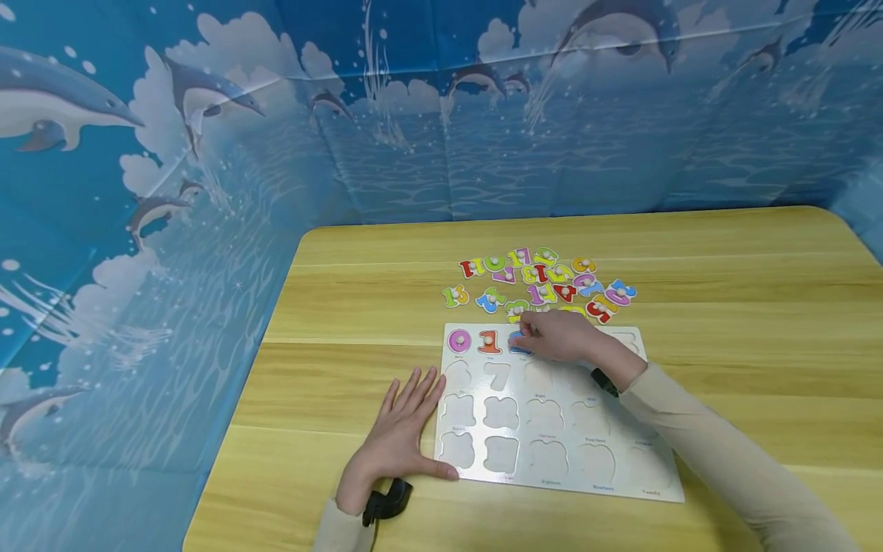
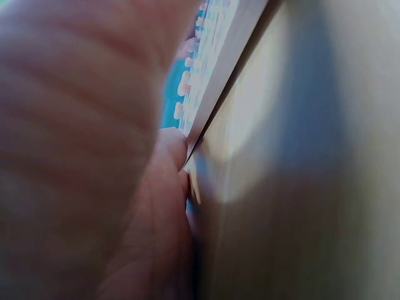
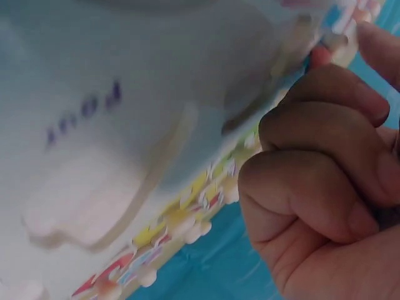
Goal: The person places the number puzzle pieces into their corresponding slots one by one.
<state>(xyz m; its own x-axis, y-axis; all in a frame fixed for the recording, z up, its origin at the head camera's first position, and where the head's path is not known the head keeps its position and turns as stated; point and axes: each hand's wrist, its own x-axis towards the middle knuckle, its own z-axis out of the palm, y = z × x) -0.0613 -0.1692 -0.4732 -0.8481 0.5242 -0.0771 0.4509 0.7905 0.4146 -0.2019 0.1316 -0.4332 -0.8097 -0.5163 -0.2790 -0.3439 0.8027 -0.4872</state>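
A white number puzzle board (image 1: 522, 389) lies on the table, with a purple 0 piece (image 1: 459, 341) and a red 1 piece (image 1: 490, 342) in its top row. Beside the 1, my right hand (image 1: 566, 337) pinches a blue number piece (image 1: 519, 344) at the third recess, partly hiding it. The lower fingers of that hand (image 3: 312, 162) are curled in the right wrist view. My left hand (image 1: 403, 429) lies with fingers spread along the board's left side, its thumb at the lower left corner. The board's edge (image 2: 225, 69) shows beyond the palm in the left wrist view.
Several colourful number pieces with small knobs, among them a red 4 (image 1: 565, 293), a red 5 (image 1: 602, 309) and a green-rimmed piece (image 1: 455, 296), lie loose just behind the board. A blue dolphin-printed cloth (image 1: 386, 176) hangs behind the wooden table (image 1: 331, 307).
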